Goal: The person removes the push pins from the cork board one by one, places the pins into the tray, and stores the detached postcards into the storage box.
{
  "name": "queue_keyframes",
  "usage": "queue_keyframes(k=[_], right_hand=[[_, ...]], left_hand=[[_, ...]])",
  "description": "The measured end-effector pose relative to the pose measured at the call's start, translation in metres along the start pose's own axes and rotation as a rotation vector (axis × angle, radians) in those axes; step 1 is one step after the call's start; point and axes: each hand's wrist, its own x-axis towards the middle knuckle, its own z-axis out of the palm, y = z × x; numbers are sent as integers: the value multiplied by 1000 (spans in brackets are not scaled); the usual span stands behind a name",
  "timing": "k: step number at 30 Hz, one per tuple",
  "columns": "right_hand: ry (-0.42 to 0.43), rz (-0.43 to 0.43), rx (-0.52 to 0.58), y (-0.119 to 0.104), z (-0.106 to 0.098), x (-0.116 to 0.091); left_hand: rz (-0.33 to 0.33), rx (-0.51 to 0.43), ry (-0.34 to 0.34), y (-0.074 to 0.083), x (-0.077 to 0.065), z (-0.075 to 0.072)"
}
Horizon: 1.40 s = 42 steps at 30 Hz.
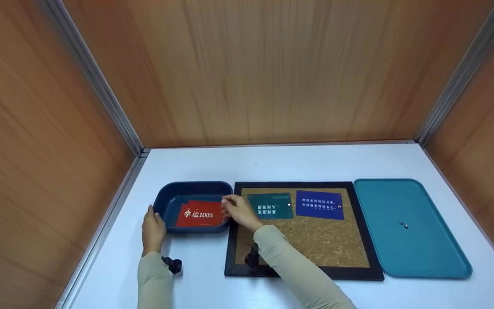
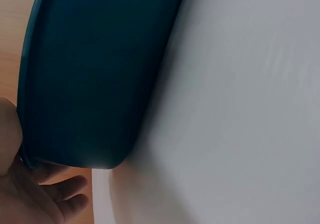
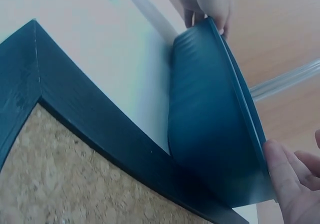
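Note:
A dark blue basin [image 1: 195,228] stands at the left of the table, with red cards [image 1: 202,214] bearing white print inside. My left hand [image 1: 153,229] grips its left rim, thumb over the edge and fingers outside, as the right wrist view shows. Over the right rim is my right hand [image 1: 240,212], its fingertips close to the cards' right edge. In the right wrist view its thumb [image 3: 280,166] lies beside the rim; whether the fingers pinch a card is hidden. Just right of the basin lies a black-framed cork board [image 1: 307,244].
A green card [image 1: 275,212] and a purple card [image 1: 320,204] lie on the cork board, a small pin at the right edge of each. A teal tray [image 1: 414,253] to the right holds small shiny pins [image 1: 405,226]. Wooden panels [image 1: 272,73] enclose the white table.

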Motion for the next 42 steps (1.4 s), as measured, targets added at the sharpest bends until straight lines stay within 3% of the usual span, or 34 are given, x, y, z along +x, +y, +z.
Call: queue_keyframes(k=[4,9,14,19,26,30,34,42], right_hand=[[14,6,-9,-2,-6,-1],[10,-2,-43,-4,-15,-4],[1,-32,-76,-5,-27,-7],[-4,-47,-102,-5,-42,-12],[-60,-83,-54,-6,-65,-19],[-55,-89,-142,-17,-79,-31],[-56,-88,-161,-23,-96,-39],[7,-99,-166,-6,-129,-41]], left_hand=[[30,108,31,4,-3,-1],[91,220,121,8,-5,1],[125,258,150,14,-7,6],[158,256,135,27,-8,13],[220,281,94,46,-12,24],[283,302,55,58,-14,31],[344,308,26,70,-18,40],[484,306,0,93,-31,62]])
